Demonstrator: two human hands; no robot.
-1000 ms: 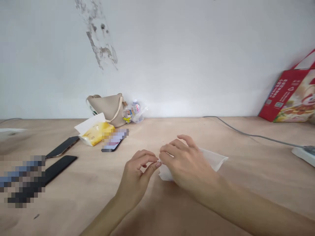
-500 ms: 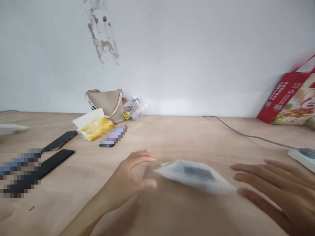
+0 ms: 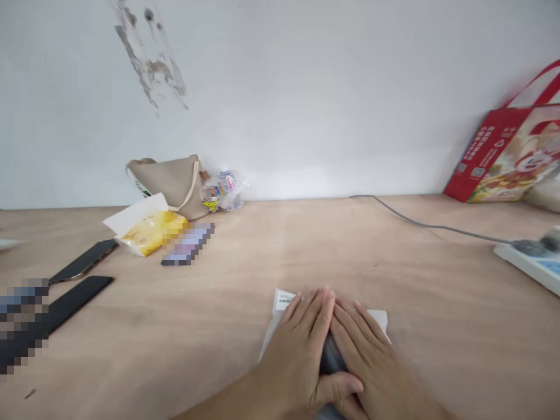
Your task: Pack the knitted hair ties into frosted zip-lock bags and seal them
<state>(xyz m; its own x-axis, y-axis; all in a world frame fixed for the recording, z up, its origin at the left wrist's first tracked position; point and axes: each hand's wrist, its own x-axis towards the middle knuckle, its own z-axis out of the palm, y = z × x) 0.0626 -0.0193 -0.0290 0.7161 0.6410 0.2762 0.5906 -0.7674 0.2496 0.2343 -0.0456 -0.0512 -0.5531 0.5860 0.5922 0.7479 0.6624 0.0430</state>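
A whitish translucent packet [image 3: 378, 319] lies on the wooden table [image 3: 280, 239] close in front of me, with something dark showing through its middle. Near its far left corner is a small printed label [image 3: 284, 300]. My left hand [image 3: 300, 350] rests flat on the left part of the packet, fingers stretched forward. Flat on the right part is my right hand [image 3: 370, 356], its fingers also straight. The fingertips meet at the far end, and my left thumb crosses over toward the right hand. Most of the packet is hidden beneath both hands.
At the left lie several phones, among them a black one [image 3: 85, 259], beside a yellow tissue pack [image 3: 153, 233]. A beige bag [image 3: 170, 181] and a bottle in clear plastic [image 3: 225, 189] stand by the wall. At right are a red bag [image 3: 494, 157], a grey cable [image 3: 420, 223] and a power strip [image 3: 525, 268].
Both hands came together from the two sides and now press on the packet. The packet, tilted and blurred before, now lies flat on the table. The view has shifted slightly right.
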